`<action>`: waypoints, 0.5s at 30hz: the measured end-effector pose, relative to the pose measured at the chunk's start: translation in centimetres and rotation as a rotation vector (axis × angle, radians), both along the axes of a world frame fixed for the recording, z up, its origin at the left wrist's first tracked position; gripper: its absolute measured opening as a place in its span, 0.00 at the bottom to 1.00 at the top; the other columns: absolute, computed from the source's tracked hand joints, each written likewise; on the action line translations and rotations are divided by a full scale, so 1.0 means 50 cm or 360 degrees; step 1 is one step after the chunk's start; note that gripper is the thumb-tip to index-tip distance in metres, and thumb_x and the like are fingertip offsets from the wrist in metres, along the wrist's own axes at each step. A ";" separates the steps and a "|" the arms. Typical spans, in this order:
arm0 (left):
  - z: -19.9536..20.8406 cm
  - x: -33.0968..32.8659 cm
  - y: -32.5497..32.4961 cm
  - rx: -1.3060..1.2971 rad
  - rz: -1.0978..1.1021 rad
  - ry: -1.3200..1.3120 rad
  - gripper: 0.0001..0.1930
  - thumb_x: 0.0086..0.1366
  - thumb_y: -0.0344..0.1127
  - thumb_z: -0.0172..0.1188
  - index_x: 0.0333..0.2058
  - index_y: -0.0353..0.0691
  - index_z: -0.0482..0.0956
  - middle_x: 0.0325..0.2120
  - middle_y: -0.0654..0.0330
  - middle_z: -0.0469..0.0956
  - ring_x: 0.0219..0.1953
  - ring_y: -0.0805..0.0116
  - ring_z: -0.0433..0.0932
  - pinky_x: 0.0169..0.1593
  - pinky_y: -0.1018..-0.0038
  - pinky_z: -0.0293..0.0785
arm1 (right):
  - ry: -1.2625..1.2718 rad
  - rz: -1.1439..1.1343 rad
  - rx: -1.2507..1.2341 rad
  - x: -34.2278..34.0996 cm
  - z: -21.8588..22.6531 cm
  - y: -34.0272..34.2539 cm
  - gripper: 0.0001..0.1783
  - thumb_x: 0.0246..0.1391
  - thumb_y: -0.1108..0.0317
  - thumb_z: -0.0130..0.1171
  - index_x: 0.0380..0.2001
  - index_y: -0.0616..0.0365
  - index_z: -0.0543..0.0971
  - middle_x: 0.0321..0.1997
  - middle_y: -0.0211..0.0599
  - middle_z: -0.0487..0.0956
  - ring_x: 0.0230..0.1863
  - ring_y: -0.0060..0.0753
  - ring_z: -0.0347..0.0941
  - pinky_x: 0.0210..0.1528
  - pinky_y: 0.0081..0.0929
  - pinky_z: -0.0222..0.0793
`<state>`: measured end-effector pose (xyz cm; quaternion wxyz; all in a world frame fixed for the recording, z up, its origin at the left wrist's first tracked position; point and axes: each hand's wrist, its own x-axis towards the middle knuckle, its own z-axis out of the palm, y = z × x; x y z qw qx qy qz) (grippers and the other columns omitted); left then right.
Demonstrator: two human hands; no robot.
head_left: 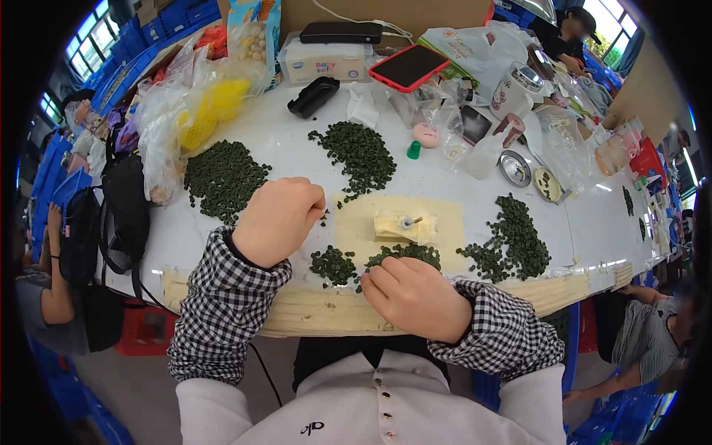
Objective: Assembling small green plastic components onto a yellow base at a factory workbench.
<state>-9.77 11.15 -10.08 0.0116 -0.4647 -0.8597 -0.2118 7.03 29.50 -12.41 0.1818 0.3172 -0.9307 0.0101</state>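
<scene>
My left hand point(276, 221) is closed, knuckles up, between two piles of small dark green pieces. Its fingertips point down at the table beside a few stray dark bits, and whatever they pinch is hidden. My right hand point(417, 298) is curled at the table's near edge, over a small green pile point(419, 254). Its fingertips are tucked under, so I cannot make out what is in them. Between and beyond the hands sits a small pale block point(400, 225) wrapped in tape, with a short metal pin on top. It stands on a yellowish sheet point(356, 222).
More green piles lie at left point(226, 180), far centre point(360, 157), near centre point(334, 265) and right point(519, 241). Behind them are a black case point(314, 96), a red-edged phone point(409, 67), a tissue pack point(326, 63), a mug point(517, 87) and round tins point(515, 168). Co-workers sit on both sides.
</scene>
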 end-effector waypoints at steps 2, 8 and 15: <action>-0.007 -0.010 -0.004 -0.0015 0.0051 -0.0179 0.04 0.55 0.26 0.64 0.30 0.33 0.82 0.26 0.52 0.80 0.28 0.58 0.81 0.35 0.70 0.77 | -0.0005 0.0038 0.0060 -0.005 -0.003 -0.002 0.04 0.41 0.69 0.56 0.22 0.57 0.75 0.25 0.30 0.69 0.32 0.28 0.67 0.33 0.22 0.65; -0.044 -0.038 -0.012 0.0106 0.0064 -0.0380 0.06 0.56 0.27 0.65 0.32 0.32 0.82 0.26 0.51 0.80 0.27 0.61 0.82 0.34 0.72 0.78 | -0.0275 -0.0042 0.0008 -0.004 -0.003 0.000 0.12 0.43 0.71 0.59 0.33 0.65 0.78 0.30 0.33 0.73 0.33 0.30 0.70 0.36 0.23 0.70; -0.043 -0.033 -0.011 0.0188 0.0017 -0.0462 0.05 0.56 0.27 0.66 0.31 0.32 0.82 0.25 0.53 0.79 0.26 0.64 0.80 0.33 0.74 0.76 | -0.0249 -0.0129 -0.0185 -0.007 -0.014 0.003 0.11 0.43 0.70 0.57 0.33 0.63 0.77 0.29 0.33 0.71 0.34 0.31 0.70 0.37 0.25 0.70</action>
